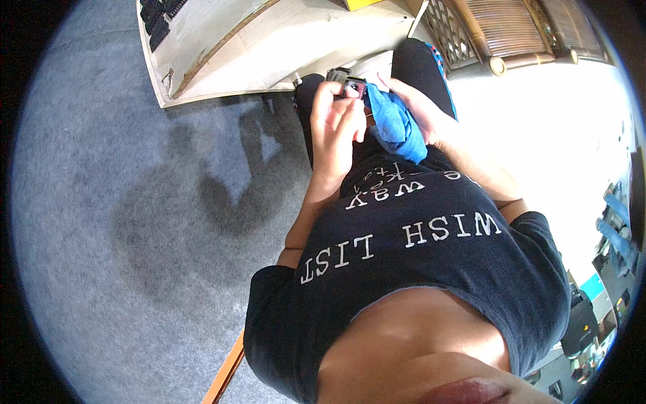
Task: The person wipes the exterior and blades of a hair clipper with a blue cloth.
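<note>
My left hand (335, 121) grips a small dark device (355, 88) with a glossy, reflective face; a greyish part (337, 75) shows just beyond it. Whether these are one piece or two I cannot tell. On the other side, my right hand (419, 108) holds a crumpled blue cloth (396, 126), its thumb raised towards the device. The cloth's upper edge lies right beside the device, and its lower end hangs in front of my black shirt (404, 257). Both hands are over my lap, between my dark-clothed knees. My left fingers hide part of the device.
Beyond my knees stands pale wooden furniture (282, 48) with a worn curved edge. Several black objects (157, 25) and a yellow item (361, 4) lie on it. Bamboo furniture (504, 33) is at upper right. Grey carpet (126, 202) bears my shadow; an orange strip (225, 371) lies behind.
</note>
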The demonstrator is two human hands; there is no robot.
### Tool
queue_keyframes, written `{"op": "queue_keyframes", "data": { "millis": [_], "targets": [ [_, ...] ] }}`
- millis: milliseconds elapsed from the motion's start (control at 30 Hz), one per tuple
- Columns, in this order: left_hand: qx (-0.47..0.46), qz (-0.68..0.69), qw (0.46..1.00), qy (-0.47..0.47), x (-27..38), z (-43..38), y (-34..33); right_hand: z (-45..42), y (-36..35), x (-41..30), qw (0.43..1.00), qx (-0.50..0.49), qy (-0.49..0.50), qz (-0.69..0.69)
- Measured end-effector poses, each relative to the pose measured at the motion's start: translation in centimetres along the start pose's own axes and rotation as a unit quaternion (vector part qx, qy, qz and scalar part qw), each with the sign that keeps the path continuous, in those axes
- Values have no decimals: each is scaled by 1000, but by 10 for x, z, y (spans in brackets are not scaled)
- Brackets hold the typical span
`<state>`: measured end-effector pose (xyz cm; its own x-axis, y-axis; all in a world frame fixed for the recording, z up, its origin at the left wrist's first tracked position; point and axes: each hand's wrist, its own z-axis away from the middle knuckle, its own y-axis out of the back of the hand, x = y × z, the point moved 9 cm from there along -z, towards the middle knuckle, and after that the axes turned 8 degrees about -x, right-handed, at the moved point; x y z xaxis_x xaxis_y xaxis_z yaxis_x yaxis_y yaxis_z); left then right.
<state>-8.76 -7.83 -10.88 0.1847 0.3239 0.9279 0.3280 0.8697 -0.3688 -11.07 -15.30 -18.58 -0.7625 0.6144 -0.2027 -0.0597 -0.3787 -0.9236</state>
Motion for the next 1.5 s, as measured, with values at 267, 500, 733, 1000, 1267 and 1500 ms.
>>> {"op": "queue_keyframes", "data": {
  "millis": [267,500,733,1000,1267,1500],
  "targets": [
    [23,-361,930,-69,28,9,-3,-14,22,-9,998,55,20,34],
    [144,-269,949,-75,15,6,34,27,-2,-45,913,229,169,292],
    [1,8,988,156,-37,-4,10,31,-47,-30,795,76,178,575],
    [27,128,985,112,-34,3,16,61,-78,-79,707,139,338,606],
    [-242,358,888,157,-31,31,-22,79,-104,-124,566,154,535,608],
    [-306,441,822,189,-23,39,-51,77,-143,-73,364,158,509,764]
  ]
}}
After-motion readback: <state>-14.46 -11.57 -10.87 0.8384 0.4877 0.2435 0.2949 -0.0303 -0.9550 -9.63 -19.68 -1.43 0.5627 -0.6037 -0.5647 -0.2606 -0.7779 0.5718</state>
